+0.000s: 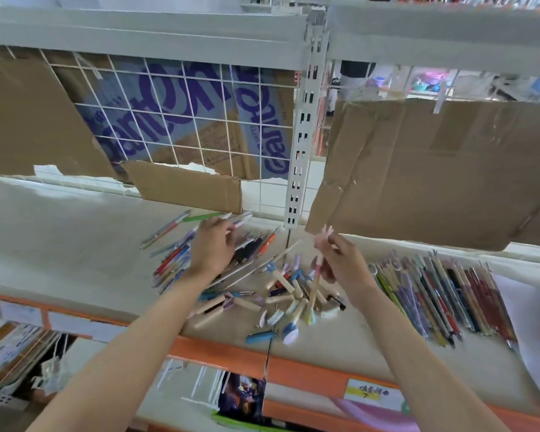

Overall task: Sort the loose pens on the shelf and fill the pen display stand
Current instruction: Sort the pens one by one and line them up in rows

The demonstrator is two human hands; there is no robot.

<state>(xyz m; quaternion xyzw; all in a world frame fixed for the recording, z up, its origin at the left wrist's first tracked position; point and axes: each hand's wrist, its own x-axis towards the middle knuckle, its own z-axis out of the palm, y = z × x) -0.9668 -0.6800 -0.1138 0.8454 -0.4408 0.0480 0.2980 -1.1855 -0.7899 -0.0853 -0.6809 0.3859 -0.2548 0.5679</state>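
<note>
A jumbled pile of loose pens (256, 275) lies in the middle of the pale shelf (75, 244). To the right, a sorted row of pens (434, 291) lies side by side. My left hand (212, 244) rests palm down on the pile's far left part, its fingers on a white pen (242, 220). Just above the pile's right side, my right hand (340, 263) grips a pink pen (319, 269) with a pale figure on top, held nearly upright. No display stand is in view.
Torn cardboard sheets (434, 169) hang on the white wire grid (181, 120) behind the shelf. A slotted metal upright (303, 135) divides the back. The shelf's orange front edge (225, 353) runs below my arms, with stock on the lower shelf (240, 397). White paper (530, 332) lies at far right.
</note>
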